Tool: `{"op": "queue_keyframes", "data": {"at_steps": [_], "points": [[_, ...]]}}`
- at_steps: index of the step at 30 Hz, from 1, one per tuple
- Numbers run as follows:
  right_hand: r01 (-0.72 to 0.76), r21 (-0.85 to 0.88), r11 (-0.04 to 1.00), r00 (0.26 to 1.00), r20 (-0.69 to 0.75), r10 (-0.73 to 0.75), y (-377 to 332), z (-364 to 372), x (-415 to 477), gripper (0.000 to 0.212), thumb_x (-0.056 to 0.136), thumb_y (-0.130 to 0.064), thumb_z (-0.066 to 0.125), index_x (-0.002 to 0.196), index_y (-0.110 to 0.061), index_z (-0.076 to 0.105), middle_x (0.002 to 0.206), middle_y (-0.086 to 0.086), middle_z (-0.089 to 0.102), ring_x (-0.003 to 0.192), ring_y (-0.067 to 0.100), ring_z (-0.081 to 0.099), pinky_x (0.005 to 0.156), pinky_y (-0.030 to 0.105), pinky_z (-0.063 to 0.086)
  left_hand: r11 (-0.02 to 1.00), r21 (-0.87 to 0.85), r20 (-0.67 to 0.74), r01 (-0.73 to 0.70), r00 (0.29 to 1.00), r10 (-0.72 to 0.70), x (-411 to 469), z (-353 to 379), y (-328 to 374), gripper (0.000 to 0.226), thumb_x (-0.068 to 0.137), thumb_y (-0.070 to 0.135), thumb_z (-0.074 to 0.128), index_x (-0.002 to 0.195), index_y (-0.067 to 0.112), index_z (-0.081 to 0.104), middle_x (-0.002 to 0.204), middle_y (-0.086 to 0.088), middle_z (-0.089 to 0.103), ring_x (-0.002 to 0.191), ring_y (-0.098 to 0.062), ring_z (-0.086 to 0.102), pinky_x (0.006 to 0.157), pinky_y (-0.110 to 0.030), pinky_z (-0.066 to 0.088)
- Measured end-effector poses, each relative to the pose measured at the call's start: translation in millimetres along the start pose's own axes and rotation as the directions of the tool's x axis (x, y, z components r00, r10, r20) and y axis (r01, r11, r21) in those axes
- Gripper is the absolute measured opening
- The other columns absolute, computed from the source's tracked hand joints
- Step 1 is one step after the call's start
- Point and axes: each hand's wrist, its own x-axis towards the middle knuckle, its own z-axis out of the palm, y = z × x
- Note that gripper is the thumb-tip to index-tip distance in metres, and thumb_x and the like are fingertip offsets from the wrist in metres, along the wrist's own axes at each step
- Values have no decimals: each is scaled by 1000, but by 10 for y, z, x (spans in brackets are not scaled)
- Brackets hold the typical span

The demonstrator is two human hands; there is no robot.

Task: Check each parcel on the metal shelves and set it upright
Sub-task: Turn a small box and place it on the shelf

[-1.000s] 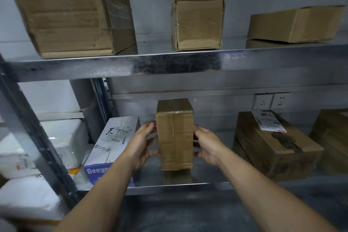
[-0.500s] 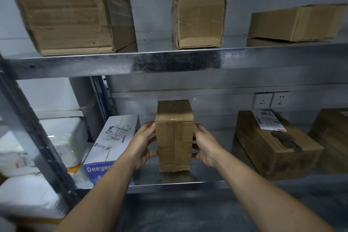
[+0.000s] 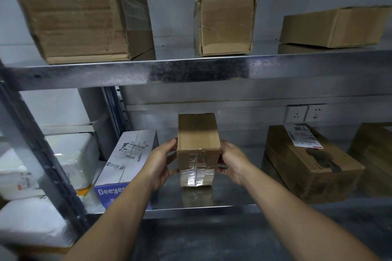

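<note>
Parcel (image 3: 198,146) gripped by left hand (image 3: 159,165) and right hand (image 3: 233,161), between white box (image 3: 129,154) and carton (image 3: 307,167).

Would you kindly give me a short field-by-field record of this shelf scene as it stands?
parcel in hand: small taped cardboard parcel, at the lower shelf, taped end towards the camera
left hand: grips its left side
right hand: grips its right side
shelf contact: cannot tell
lower neighbours: white box marked Deeye left, labelled brown box right, both apart from it
upper shelf: large cardboard box, mid-sized box, flat box
</note>
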Motion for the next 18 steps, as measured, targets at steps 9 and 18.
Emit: {"op": "queue_keyframes", "data": {"at_steps": [9,18], "points": [[20,165,986,1000,10,-22,-51,-27,-15,25,108,-31,46,110,-16,66,93,12,71,76,22,66,65,34,54,1000,-12,-51,-1,999,0,1,-15,6,35,103,42,48,112,20,73,121,-5,70,122,-28,60,75,-44,56],[17,204,979,999,43,-27,-88,-10,-37,38,103,-45,51,119,-16,68,96,9,75,90,23,69,83,38,55,1000,18,-29,-9,1000,10,4,-13,19,40,102,50,46,113,16,62,117,-9,71,120,-28,60,90,-55,51]]}}
